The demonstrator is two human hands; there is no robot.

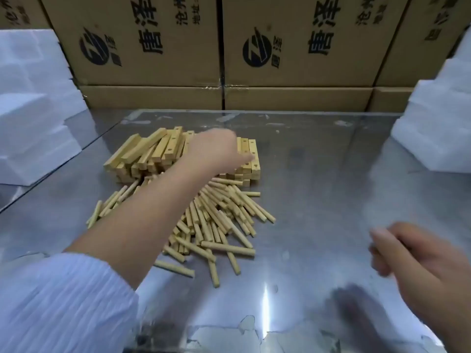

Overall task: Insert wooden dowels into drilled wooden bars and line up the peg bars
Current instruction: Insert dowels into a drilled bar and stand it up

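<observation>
The left hand reached across the dowels to the stack of bars at the far side of the tabletop. It lay over the right part of the stack, thumb pointing right. Blur hid the fingers, so I could not tell whether they had closed on a bar. The right hand hovered low on the right, well apart from both piles, fingers loosely curled and blurred. Whether it held a dowel could not be told either.

The step looked like fetching one bar to start pegging. To do it well, the hand should take a single bar from the top right rows, where they lay square with their drilled holes facing up. The left part of the stack was tilted and loose and would likely slide if pulled. Lifting the bar clear would be better than dragging it, since the forearm passed just above the dowels and could scatter them. The bar should come down with its holes up on the bare tabletop near the right hand.

No container held the parts: the bars sat stacked on the tabletop and the dowels lay in a loose heap just in front of them. The boxes behind were closed, contents unseen. White foam was stacked at both sides.
</observation>
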